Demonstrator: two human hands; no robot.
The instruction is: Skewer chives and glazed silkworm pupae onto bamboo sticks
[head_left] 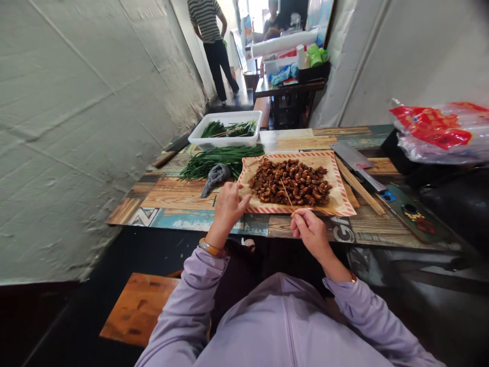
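My right hand (310, 229) pinches a thin wooden skewer (286, 192) at the table's front edge, its tip pointing over a heap of dark brown, glossy food pieces (298, 178). The heap lies on a paper-lined tray (340, 196) with a red-striped border. At the tray's left front corner is my left hand (230, 204), thumb and fingers apart; I see nothing in it. A crumpled grey cloth (217, 177) lies just beyond that hand. Behind the cloth spreads a pile of long green chives (225, 159).
A white tub (196, 138) of greens and skewers stands at the back. To the tray's right lie a cleaver (349, 154), a bundle of skewers (364, 191), a phone (414, 214) and red-printed plastic bags (435, 127). A wooden stool (135, 306) is lower left. A person (212, 41) stands in the passage.
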